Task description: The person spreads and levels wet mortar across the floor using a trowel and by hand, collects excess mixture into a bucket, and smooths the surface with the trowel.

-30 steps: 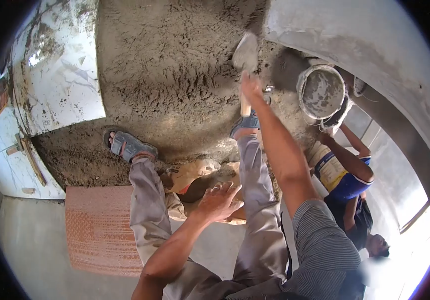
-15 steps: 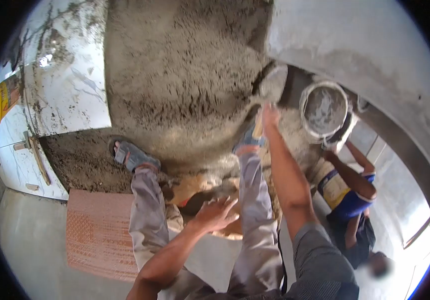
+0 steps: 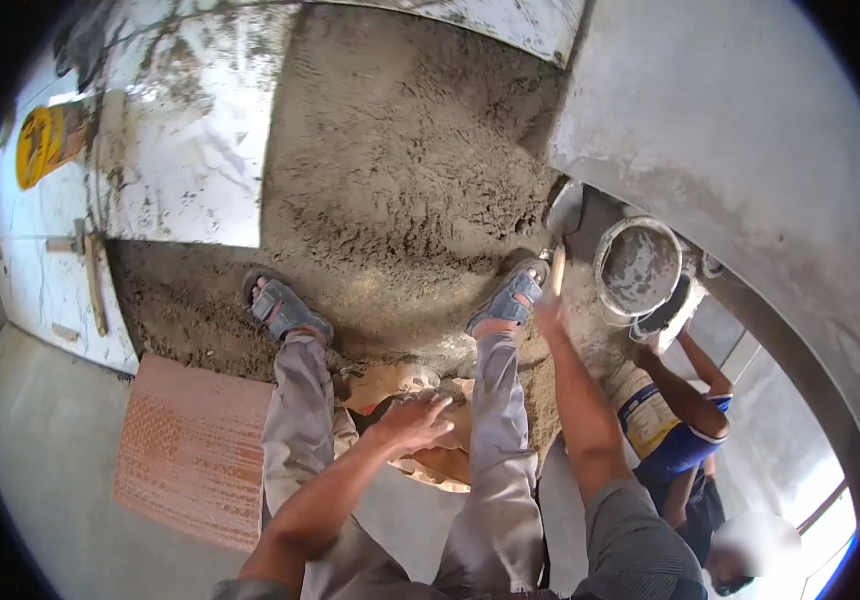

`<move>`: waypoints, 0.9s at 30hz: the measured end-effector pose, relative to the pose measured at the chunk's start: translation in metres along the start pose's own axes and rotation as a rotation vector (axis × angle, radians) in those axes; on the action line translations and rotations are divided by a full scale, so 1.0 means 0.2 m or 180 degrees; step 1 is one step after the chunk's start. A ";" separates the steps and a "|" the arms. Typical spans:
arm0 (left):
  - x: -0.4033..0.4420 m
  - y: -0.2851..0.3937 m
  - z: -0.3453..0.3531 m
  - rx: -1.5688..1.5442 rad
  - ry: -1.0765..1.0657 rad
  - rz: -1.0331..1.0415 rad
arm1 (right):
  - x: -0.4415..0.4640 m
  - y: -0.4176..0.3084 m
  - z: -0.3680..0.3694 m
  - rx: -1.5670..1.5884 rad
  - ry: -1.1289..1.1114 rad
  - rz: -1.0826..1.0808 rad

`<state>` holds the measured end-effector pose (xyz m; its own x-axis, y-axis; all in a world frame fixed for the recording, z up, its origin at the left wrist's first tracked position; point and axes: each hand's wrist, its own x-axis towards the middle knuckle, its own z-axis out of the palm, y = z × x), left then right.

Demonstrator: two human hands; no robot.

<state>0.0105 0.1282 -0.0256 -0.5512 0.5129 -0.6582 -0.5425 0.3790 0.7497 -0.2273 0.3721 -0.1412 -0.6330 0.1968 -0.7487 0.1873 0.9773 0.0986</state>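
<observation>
My left hand [image 3: 416, 421] hangs above the torn brown paper [image 3: 390, 383] between my legs, fingers loosely stretched, holding nothing. Blurred by motion, my right hand [image 3: 552, 314] is at the lower end of a trowel's wooden handle [image 3: 558, 270], beside my right sandal [image 3: 512, 297]. Whether its fingers grip the handle cannot be made out. The trowel's grey metal blade [image 3: 566, 207] rests by the edge of the wet mortar [image 3: 400, 150], close to the wall corner. Right of the trowel stands a round bucket [image 3: 640, 268] with grey slurry inside.
A co-worker's hand [image 3: 647, 352] touches a second bucket [image 3: 672, 310] at the right. Marble-patterned slabs [image 3: 190, 190] lie on the left, bearing a yellow bucket [image 3: 38, 148] and a hammer [image 3: 96, 285]. A reddish textured tile [image 3: 190, 450] lies lower left, near my leg.
My right hand has drawn back from near the trowel blade to the handle's lower end. The handle has swung rightward. My view has shifted and turned slightly; my left hand stays loosely open.
</observation>
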 end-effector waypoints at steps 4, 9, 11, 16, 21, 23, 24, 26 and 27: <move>-0.18 -0.03 -0.14 0.0120 -0.0203 -0.1020 | -0.21 0.81 0.61 -0.1327 -0.0943 -0.1678; -0.59 -0.12 -0.14 0.0221 0.0545 -0.0965 | -1.14 0.35 -0.09 -0.0823 -0.1760 -0.1540; -0.77 0.01 -0.21 0.0285 0.0516 -0.1135 | -1.32 0.32 -0.20 -0.0799 -0.1805 -0.1387; -1.17 0.19 -0.20 0.1159 0.1198 -0.1351 | -1.53 0.21 -0.38 -0.0940 -0.1712 -0.1405; -1.37 0.19 -0.07 0.0027 0.1629 -0.1257 | -1.71 -0.01 -0.71 -0.1321 -0.1758 -0.1943; -1.48 0.32 -0.12 -0.1431 0.1108 -0.1369 | -1.68 -0.07 -0.83 -0.1264 -0.1464 -0.2336; -1.50 0.36 -0.08 -0.1472 0.1250 -0.1371 | -1.64 -0.09 -0.90 -0.1306 -0.1459 -0.2553; -1.55 0.42 0.05 -0.1177 0.2254 -0.1229 | -1.57 -0.19 -1.06 -0.2155 -0.1590 -0.3078; -1.58 0.49 0.13 -0.1281 0.2623 -0.1381 | -1.54 -0.25 -1.16 -0.2990 -0.1707 -0.3331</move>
<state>0.1482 0.0222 0.2574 -0.4391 -0.3559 -0.8250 -0.8892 0.0408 0.4556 -0.2158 0.2806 0.2365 0.2086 -0.4497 -0.8685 -0.8301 0.3882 -0.4003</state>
